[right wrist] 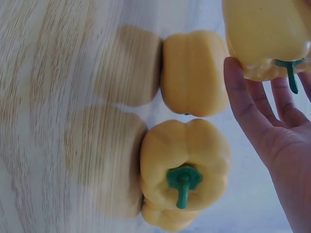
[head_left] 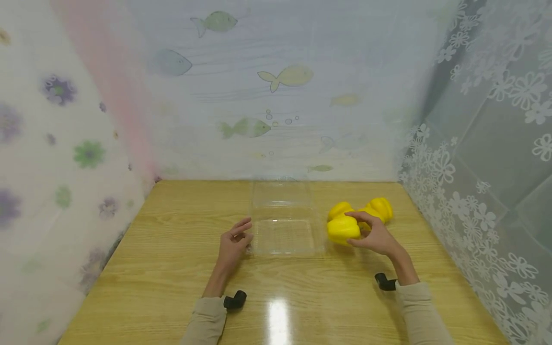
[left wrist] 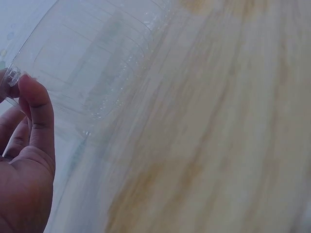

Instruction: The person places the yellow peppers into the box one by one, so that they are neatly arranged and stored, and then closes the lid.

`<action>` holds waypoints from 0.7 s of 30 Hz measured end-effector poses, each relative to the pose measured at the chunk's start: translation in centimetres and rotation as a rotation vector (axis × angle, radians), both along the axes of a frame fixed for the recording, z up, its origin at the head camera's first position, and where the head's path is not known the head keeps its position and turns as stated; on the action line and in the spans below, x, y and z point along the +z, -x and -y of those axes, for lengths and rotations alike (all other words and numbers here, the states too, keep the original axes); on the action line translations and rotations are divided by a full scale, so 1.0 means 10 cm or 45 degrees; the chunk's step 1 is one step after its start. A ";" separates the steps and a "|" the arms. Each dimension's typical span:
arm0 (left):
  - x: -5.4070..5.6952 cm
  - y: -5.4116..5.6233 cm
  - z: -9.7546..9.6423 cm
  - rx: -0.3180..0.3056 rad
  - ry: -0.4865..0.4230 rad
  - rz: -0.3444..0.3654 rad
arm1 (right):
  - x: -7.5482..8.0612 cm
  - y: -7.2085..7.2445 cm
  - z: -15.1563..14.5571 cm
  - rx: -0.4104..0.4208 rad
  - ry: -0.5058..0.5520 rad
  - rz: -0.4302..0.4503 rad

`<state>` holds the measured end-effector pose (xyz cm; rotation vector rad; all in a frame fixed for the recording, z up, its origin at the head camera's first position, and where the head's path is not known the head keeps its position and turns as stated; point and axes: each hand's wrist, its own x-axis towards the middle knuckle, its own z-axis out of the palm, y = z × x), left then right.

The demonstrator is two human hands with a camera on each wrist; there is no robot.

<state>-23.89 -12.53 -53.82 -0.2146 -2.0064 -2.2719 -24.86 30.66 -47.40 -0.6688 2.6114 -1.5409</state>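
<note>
My right hand [head_left: 381, 239] grips a yellow bell pepper [head_left: 342, 230] between thumb and fingers, just right of a clear plastic container [head_left: 284, 252]. In the right wrist view the held pepper [right wrist: 267, 34] shows its green stem turned toward the palm. Other yellow bell peppers [right wrist: 194, 73] stand on the table close by, one with its stem [right wrist: 183, 179] facing the camera and another partly hidden behind it. At the container's left front corner, my left hand [head_left: 232, 243] pinches the rim [left wrist: 13, 76] between thumb and finger. The container's lid [head_left: 282, 194] lies folded back, away from me.
The wooden table [head_left: 172, 268] ends at a fish-print curtain [head_left: 284, 120] at the back. Flowered sheets [head_left: 56, 167] close off the left side, and a patterned sheet [head_left: 487, 191] hangs on the right. Black wrist-worn pieces [head_left: 235, 300] stick out beside both sleeves.
</note>
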 end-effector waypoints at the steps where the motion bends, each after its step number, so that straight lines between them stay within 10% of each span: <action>1: 0.00 0.00 0.00 0.002 0.003 -0.004 | 0.00 0.00 0.01 0.000 0.014 -0.002; 21: -0.04 0.04 0.03 -0.033 -0.024 -0.040 | -0.10 0.08 0.22 -0.022 0.282 -0.160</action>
